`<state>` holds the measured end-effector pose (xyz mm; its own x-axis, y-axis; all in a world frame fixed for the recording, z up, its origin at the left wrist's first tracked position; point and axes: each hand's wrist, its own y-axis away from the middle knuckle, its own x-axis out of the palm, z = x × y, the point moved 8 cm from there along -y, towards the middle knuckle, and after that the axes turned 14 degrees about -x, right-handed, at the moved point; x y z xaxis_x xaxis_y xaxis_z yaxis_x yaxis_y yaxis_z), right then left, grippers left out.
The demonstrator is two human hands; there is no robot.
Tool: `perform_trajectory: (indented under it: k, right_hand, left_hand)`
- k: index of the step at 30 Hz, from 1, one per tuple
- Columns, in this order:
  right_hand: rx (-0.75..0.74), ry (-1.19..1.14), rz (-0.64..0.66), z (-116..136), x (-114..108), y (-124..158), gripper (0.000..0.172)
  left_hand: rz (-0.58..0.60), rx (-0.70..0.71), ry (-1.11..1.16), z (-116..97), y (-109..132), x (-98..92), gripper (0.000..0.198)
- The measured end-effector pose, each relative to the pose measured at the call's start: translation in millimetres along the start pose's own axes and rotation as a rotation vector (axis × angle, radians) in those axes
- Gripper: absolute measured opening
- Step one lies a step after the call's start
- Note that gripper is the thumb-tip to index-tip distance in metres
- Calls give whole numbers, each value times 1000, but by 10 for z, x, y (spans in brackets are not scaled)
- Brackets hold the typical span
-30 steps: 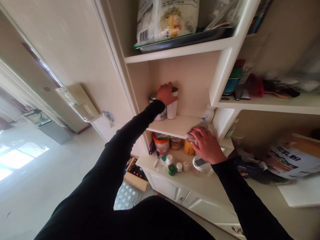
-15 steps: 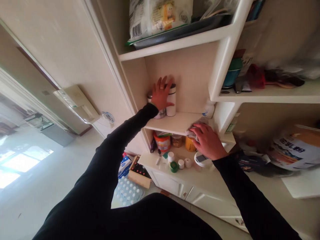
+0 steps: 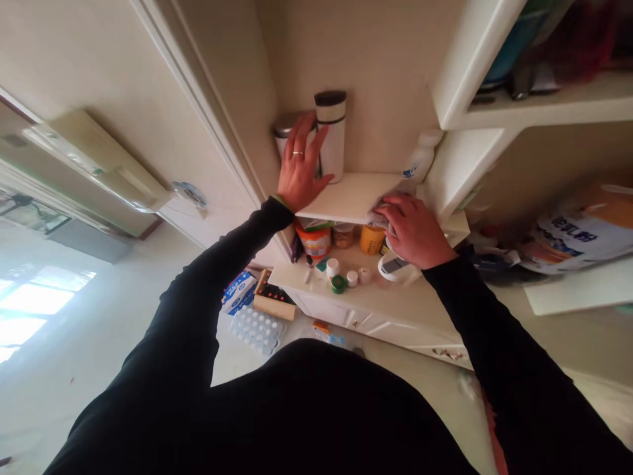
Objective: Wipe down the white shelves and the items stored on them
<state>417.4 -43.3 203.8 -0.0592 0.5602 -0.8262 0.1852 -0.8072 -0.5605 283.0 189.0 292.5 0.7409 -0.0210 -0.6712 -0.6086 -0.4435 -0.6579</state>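
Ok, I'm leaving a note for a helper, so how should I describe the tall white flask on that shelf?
Start at the white built-in shelves, and find the shelf just below the left hand. Two containers stand at its back. The flask is the taller one, white with a dark cap, beside the shorter metal-topped tin.

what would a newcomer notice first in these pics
The two hands stand out first. The left hand, wearing a ring, is spread over a canister beside a white flask, while the right hand grips a cloth at the edge of a white shelf. Below, an orange tub catches the eye.
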Motion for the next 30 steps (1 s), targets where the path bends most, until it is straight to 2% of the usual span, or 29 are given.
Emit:
perform_trajectory:
  k: [2, 3, 5, 7, 9, 10, 12, 15, 20, 22, 24, 26, 27, 28, 30]
  right_hand:
    - [21, -9, 12, -31, 17, 12, 52]
    - [30, -10, 14, -39, 19, 14, 52]
    - [40, -6, 17, -41, 9, 14, 52]
    - [43, 0, 24, -30, -8, 7, 53]
    - [44, 2, 36, -17, -20, 0, 53]
    - [46, 1, 41, -13, -24, -2, 53]
    - [51, 2, 45, -8, -28, -4, 54]
    - [50, 15, 31, 1, -33, -5, 55]
    - [43, 26, -1, 18, -30, -11, 55]
    - [42, 27, -10, 21, -30, -13, 55]
    - [38, 32, -17, 25, -36, -17, 55]
    - [28, 29, -22, 31, -43, -22, 54]
    - [23, 23, -26, 32, -46, -24, 54]
    - [19, 16, -31, 33, -50, -26, 55]
    - [8, 3, -42, 36, -59, -26, 56]
  left_hand:
    - [61, 87, 174, -226, 514, 221, 47]
    - [141, 112, 242, -358, 820, 397, 34]
    - [342, 77, 293, -592, 1436, 857, 25]
    - [462, -105, 255, -691, 1911, 1343, 48]
    - [522, -166, 234, -839, 2188, 1760, 90]
    - [579, -216, 211, -886, 2261, 1969, 104]
    - [667, -292, 180, -971, 2297, 2293, 121]
    - [715, -356, 159, -1075, 2218, 2539, 123]
    - [704, -389, 164, -1146, 2139, 2628, 99]
    - [708, -390, 177, -1155, 2159, 2606, 95]
    - [712, -375, 190, -1171, 2204, 2507, 96]
    - [715, -317, 235, -1223, 2255, 2281, 100]
    - [715, -267, 277, -1265, 2275, 2109, 102]
    - [708, -192, 357, -1330, 2281, 1885, 104]
    - [659, -39, 528, -1435, 2237, 1315, 104]
